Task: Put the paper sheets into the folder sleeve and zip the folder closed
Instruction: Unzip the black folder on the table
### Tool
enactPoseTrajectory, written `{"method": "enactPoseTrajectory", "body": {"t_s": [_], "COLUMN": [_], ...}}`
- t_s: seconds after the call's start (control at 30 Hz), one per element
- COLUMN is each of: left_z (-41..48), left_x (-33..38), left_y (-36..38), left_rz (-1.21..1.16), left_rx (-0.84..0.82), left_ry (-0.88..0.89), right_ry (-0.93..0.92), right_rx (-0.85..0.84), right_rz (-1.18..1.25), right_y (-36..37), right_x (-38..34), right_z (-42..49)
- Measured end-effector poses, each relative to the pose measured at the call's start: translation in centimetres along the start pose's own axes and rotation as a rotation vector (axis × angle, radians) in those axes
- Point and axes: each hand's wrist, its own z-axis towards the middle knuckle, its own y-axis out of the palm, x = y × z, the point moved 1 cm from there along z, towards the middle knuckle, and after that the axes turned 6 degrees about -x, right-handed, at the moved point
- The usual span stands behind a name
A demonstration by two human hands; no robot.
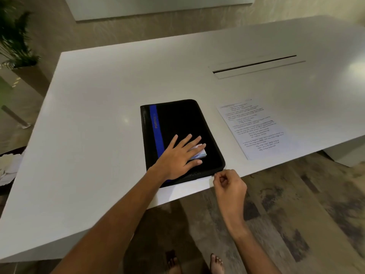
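Folder point(177, 119) closed on counter point(98, 115); left hand point(175, 157) flat, pressing cover; right hand point(230, 185) pinches its 5 o'clock corner. Risk: zipping now leaves paper sheets point(256, 129), at 3 o'clock, outside.

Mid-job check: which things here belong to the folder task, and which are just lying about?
Job: folder; paper sheets; left hand, flat on folder; right hand, pinching folder's near corner.
Lying about: plant; table slot; crumpled paper; folded slip under left hand, purpose unclear.

Black folder point(177, 123) closed — printed sheets point(254, 127) beside
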Motion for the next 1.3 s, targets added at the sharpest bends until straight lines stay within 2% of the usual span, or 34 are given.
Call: {"method": "enactPoseTrajectory", "body": {"t_s": [0.27,0.5,0.67,1.1,1.3], "left_z": [0.1,0.2,0.4,0.5,0.6], "left_x": [-0.1,0.0,-0.1,0.0,-0.2], "left_y": [0.0,-0.4,-0.5,-0.5,-0.2], "left_rz": [-0.009,-0.069,-0.099,-0.125,-0.139], "left_rx": [-0.001,-0.022,-0.03,-0.016,-0.009], "left_ry": [0.003,0.008,0.001,0.012,0.017], "right_ry": [0.016,0.012,-0.065,-0.15,-0.181], "right_rx": [0.034,-0.003,-0.063,-0.047,-0.136], "right_rz": [0.051,-0.014,-0.102,-0.127,-0.141], "right_y": [2.5,6.0,8.7,12.0,12.6], "right_x": [-1.8,-4.1,-6.8,-8.4,-8.6], "right_z": [-2.1,-4.1,-6.4,-8.4,-9.3]}}
